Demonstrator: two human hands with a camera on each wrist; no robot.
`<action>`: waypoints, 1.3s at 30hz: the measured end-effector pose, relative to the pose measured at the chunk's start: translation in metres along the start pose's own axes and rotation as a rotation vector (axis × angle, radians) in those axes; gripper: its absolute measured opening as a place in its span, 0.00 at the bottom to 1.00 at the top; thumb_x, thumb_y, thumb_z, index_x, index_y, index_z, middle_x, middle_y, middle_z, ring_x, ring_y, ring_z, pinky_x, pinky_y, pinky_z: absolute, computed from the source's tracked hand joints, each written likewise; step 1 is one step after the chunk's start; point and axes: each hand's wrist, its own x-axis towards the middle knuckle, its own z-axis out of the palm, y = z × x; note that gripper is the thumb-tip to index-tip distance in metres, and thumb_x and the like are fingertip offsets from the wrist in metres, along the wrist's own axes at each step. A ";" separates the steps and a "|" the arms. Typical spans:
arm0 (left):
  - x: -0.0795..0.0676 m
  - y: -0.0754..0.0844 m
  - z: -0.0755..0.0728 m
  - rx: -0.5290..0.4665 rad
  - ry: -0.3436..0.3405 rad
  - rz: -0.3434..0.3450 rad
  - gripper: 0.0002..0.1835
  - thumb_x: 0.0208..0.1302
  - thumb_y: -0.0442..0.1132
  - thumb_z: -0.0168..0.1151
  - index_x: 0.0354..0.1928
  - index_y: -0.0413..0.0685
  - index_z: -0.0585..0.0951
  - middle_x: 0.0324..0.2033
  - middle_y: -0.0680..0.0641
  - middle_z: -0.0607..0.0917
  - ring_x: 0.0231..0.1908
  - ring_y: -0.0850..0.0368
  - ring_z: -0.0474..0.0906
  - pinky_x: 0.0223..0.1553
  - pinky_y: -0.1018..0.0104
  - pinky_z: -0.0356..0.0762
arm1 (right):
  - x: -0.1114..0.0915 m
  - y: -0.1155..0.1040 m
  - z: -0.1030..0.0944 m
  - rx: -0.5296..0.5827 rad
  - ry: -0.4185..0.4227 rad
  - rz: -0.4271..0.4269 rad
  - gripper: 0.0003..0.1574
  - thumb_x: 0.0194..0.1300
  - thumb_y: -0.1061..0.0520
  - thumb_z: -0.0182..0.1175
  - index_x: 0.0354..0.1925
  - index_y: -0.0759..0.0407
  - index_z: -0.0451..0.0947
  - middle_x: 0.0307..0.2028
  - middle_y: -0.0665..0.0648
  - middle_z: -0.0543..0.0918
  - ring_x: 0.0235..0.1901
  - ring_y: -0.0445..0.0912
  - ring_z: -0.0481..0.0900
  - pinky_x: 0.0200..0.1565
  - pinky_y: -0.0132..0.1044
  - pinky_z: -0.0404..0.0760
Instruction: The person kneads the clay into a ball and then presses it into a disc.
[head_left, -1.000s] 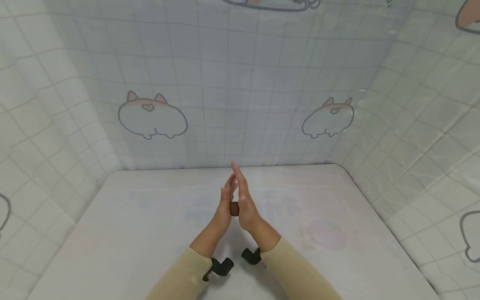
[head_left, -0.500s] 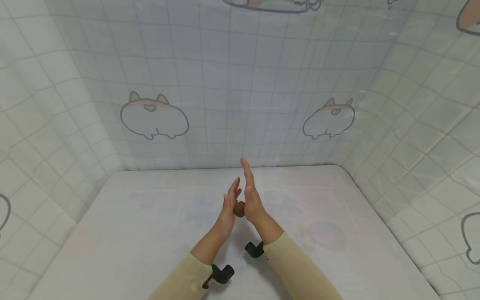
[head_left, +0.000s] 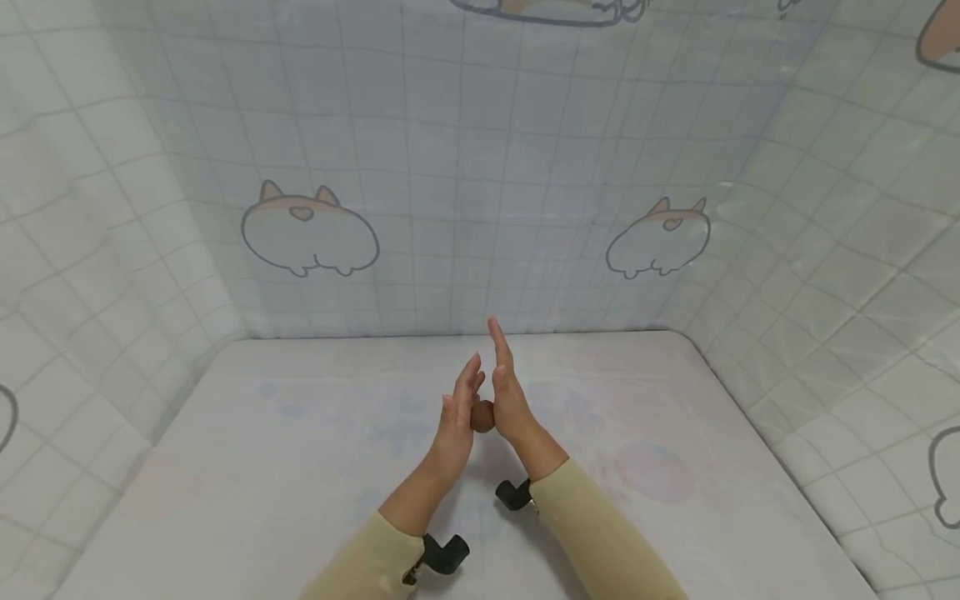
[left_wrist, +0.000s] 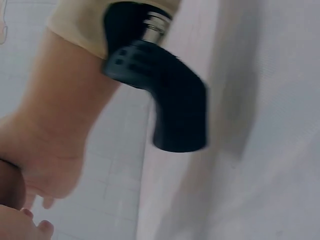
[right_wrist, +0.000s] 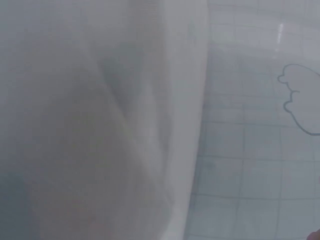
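A small brown clay-like ball (head_left: 483, 417) sits between my two palms, raised over the middle of the table. My left hand (head_left: 456, 425) lies against its left side, fingers fairly straight and pointing forward and up. From the right, my right hand (head_left: 512, 408) presses its flat palm to the ball, fingers extended and reaching further forward than the left ones. In the left wrist view the ball (left_wrist: 11, 186) shows at the left edge, between the heel of the right hand (left_wrist: 45, 155) and part of the left hand (left_wrist: 20, 225). Only a fingertip (right_wrist: 314, 235) enters the right wrist view.
A pale cloth with faint coloured prints covers the table (head_left: 247, 467). Grid-patterned sheeting with cartoon animals forms the back wall (head_left: 480, 183) and both sides. Black camera mounts stick out from the left wrist (head_left: 446, 554) and right wrist (head_left: 513, 495).
Both hands have shifted slightly right, the right hand sliding forward past the left. The brown piece looked squarish in outline a second ago and now looks round.
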 end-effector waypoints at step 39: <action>0.031 0.006 -0.017 0.215 0.273 -0.050 0.52 0.61 0.82 0.16 0.81 0.60 0.43 0.79 0.48 0.43 0.77 0.51 0.36 0.72 0.39 0.31 | -0.019 -0.020 0.024 0.093 -0.101 -0.257 0.53 0.75 0.26 0.18 0.79 0.62 0.28 0.78 0.66 0.39 0.77 0.57 0.39 0.75 0.47 0.43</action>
